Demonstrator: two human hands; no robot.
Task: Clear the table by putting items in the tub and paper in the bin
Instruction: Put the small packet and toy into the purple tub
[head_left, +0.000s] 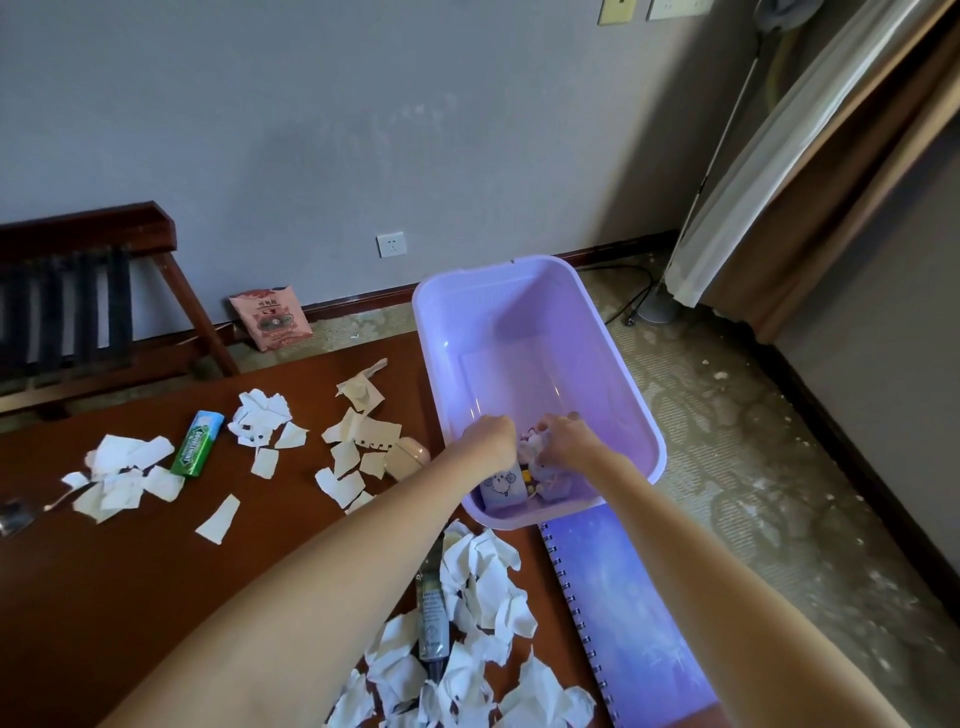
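Since the purple tub (535, 291) sits at the table's (130, 571) right edge, seemingly overhanging the floor, pressing on its near end could tip it; the cause would be both forearms leaning on the rim. Inside, at the near end, lie a small cartoon box (501, 487) and a soft lilac toy (545, 470). Curled fingers of the right hand (563, 436) pinch the toy's top. Loosely fisted, the left hand (491, 436) touches it; whether it grips, I cannot tell. Paper scraps (483, 613), gum pack (197, 443), tube (432, 618) and notebook (623, 597) remain on the table.

Lilac tub (613, 364), green gum pack (197, 443), starry purple notebook (623, 597).
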